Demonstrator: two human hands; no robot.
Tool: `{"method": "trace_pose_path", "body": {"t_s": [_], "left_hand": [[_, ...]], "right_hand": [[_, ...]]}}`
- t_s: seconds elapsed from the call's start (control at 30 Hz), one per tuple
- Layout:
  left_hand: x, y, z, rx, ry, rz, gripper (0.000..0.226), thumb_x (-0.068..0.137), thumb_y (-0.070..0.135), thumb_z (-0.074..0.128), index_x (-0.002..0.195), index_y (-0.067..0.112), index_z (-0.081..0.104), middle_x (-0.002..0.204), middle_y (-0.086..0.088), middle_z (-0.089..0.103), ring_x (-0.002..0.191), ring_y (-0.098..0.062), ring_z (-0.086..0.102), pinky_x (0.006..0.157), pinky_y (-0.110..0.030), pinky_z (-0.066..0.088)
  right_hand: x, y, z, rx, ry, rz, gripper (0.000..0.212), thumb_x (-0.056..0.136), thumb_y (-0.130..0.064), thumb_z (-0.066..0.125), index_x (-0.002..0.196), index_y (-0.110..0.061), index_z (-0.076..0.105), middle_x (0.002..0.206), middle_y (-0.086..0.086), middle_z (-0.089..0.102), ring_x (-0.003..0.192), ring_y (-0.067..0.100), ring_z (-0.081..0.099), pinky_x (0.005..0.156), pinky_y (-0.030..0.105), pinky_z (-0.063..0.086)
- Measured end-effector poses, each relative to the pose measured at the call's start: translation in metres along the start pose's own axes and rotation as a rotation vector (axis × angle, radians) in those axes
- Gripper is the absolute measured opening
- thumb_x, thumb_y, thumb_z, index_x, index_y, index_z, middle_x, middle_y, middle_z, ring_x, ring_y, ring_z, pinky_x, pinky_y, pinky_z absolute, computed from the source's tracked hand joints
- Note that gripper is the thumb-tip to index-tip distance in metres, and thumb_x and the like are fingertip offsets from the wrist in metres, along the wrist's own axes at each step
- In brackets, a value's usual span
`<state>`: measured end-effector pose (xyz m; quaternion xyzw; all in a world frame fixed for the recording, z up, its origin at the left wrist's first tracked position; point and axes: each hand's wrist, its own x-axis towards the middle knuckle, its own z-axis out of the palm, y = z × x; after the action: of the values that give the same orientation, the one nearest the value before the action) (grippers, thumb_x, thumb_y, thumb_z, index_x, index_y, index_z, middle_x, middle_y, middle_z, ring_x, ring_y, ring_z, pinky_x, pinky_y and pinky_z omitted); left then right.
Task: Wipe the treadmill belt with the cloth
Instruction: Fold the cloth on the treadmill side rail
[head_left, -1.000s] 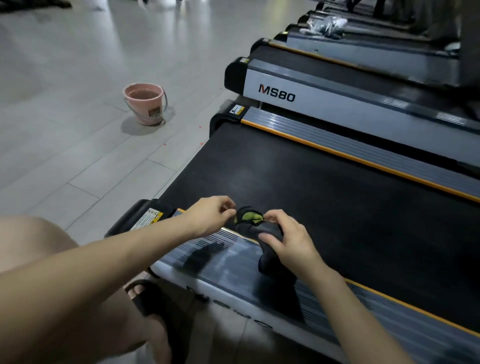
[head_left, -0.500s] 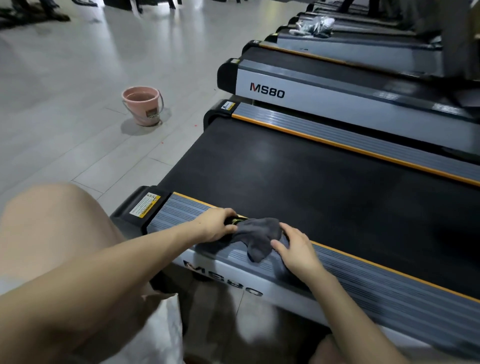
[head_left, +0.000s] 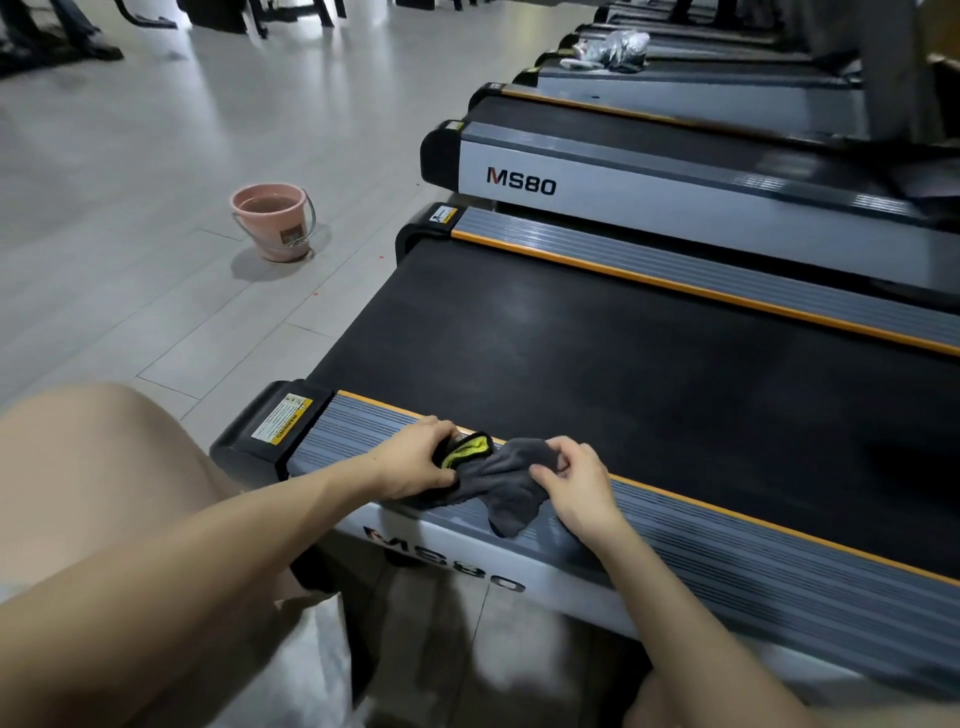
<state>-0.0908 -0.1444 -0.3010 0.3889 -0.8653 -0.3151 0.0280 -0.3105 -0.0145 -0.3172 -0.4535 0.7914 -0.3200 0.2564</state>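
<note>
Hands: left hand (head_left: 410, 460) grips the cloth's yellow-trimmed end, fingers curled round it; right hand (head_left: 574, 486) pinches the other end between thumb and fingers.
Cloth (head_left: 501, 480): grey, bunched, stretched between both hands, lying on the near side rail (head_left: 753, 566) close to its rear corner, one fold hanging over the rail's outer edge.
Belt (head_left: 623, 364): black, just beyond the rail's orange strip; cloth not on it.
Bucket (head_left: 272, 221): pink, on the floor (head_left: 130, 182), well apart from the belt's rear end.
</note>
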Motion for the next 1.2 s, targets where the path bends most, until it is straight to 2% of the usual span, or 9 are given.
{"method": "trace_pose_path", "body": {"t_s": [0.07, 0.17, 0.33, 0.43, 0.57, 0.7, 0.83, 1.03, 1.2], "left_hand": [[-0.007, -0.007, -0.005, -0.163, 0.060, -0.024, 0.025, 0.081, 0.018, 0.074, 0.100, 0.026, 0.059, 0.098, 0.003, 0.062, 0.090, -0.016, 0.059, 0.075, -0.025, 0.048], [-0.016, -0.015, -0.015, -0.431, 0.090, -0.061, 0.025, 0.082, 0.003, 0.071, 0.096, 0.022, 0.061, 0.090, 0.001, 0.064, 0.080, -0.013, 0.059, 0.079, -0.040, 0.054], [-0.029, -0.020, -0.028, -0.740, 0.039, -0.094, 0.047, 0.084, -0.014, 0.060, 0.116, 0.020, 0.058, 0.110, -0.007, 0.061, 0.087, -0.015, 0.062, 0.069, -0.028, 0.053], [-0.033, -0.019, -0.026, -0.705, -0.011, -0.088, 0.059, 0.086, -0.004, 0.069, 0.132, 0.031, 0.054, 0.116, -0.003, 0.052, 0.088, -0.011, 0.058, 0.069, -0.016, 0.049], [-0.032, -0.021, -0.018, -0.686, -0.007, -0.030, 0.048, 0.085, 0.026, 0.082, 0.126, 0.036, 0.060, 0.104, -0.001, 0.062, 0.091, -0.006, 0.060, 0.080, -0.015, 0.047], [-0.030, -0.029, -0.025, -0.616, 0.023, -0.010, 0.015, 0.091, 0.022, 0.073, 0.101, 0.028, 0.063, 0.088, -0.001, 0.062, 0.082, -0.009, 0.059, 0.077, -0.024, 0.049], [-0.036, -0.027, -0.047, -0.683, -0.077, 0.015, 0.018, 0.091, 0.006, 0.071, 0.091, 0.014, 0.055, 0.077, -0.002, 0.053, 0.067, -0.008, 0.048, 0.063, -0.020, 0.042], [-0.050, -0.030, -0.038, -0.573, -0.158, 0.038, 0.024, 0.072, 0.007, 0.071, 0.074, 0.023, 0.053, 0.094, -0.026, 0.064, 0.076, -0.017, 0.055, 0.071, -0.036, 0.044], [-0.047, -0.029, -0.040, -0.581, -0.122, 0.045, 0.030, 0.071, 0.005, 0.076, 0.068, 0.026, 0.054, 0.102, -0.026, 0.067, 0.080, -0.024, 0.062, 0.073, -0.042, 0.047]], "right_hand": [[-0.002, -0.008, -0.010, 0.072, 0.003, -0.053, 0.014, 0.089, -0.018, 0.068, 0.089, -0.030, 0.061, 0.094, 0.001, 0.052, 0.084, 0.014, 0.059, 0.071, 0.019, 0.044], [-0.009, -0.020, -0.021, 0.136, -0.045, -0.137, 0.016, 0.092, -0.011, 0.062, 0.093, -0.026, 0.055, 0.081, -0.002, 0.058, 0.071, 0.010, 0.052, 0.067, 0.027, 0.042], [-0.019, -0.043, -0.020, 0.332, -0.117, -0.213, 0.033, 0.087, -0.001, 0.066, 0.106, -0.024, 0.052, 0.092, 0.006, 0.065, 0.082, 0.026, 0.059, 0.079, 0.039, 0.052], [-0.020, -0.056, -0.020, 0.350, -0.128, -0.260, 0.038, 0.082, 0.001, 0.067, 0.107, -0.025, 0.057, 0.094, 0.008, 0.065, 0.084, 0.023, 0.061, 0.082, 0.041, 0.052], [-0.019, -0.069, -0.020, 0.280, -0.174, -0.308, 0.035, 0.077, -0.005, 0.075, 0.101, -0.025, 0.060, 0.086, 0.000, 0.066, 0.077, 0.019, 0.060, 0.075, 0.033, 0.054], [-0.020, -0.075, -0.027, 0.355, -0.186, -0.246, 0.027, 0.078, -0.016, 0.082, 0.095, -0.023, 0.062, 0.078, -0.008, 0.058, 0.069, 0.007, 0.050, 0.070, 0.022, 0.048], [-0.024, -0.086, -0.028, 0.488, -0.117, -0.226, 0.018, 0.087, -0.012, 0.074, 0.094, -0.019, 0.060, 0.085, 0.002, 0.061, 0.079, 0.010, 0.057, 0.077, 0.027, 0.051], [-0.031, -0.099, -0.031, 0.442, -0.074, -0.295, 0.020, 0.086, -0.005, 0.073, 0.094, -0.018, 0.061, 0.083, -0.005, 0.063, 0.077, 0.005, 0.058, 0.072, 0.026, 0.049], [-0.033, -0.109, -0.029, 0.417, -0.005, -0.371, 0.026, 0.084, -0.003, 0.073, 0.097, -0.021, 0.061, 0.087, -0.004, 0.062, 0.076, 0.006, 0.054, 0.073, 0.028, 0.048]]}}
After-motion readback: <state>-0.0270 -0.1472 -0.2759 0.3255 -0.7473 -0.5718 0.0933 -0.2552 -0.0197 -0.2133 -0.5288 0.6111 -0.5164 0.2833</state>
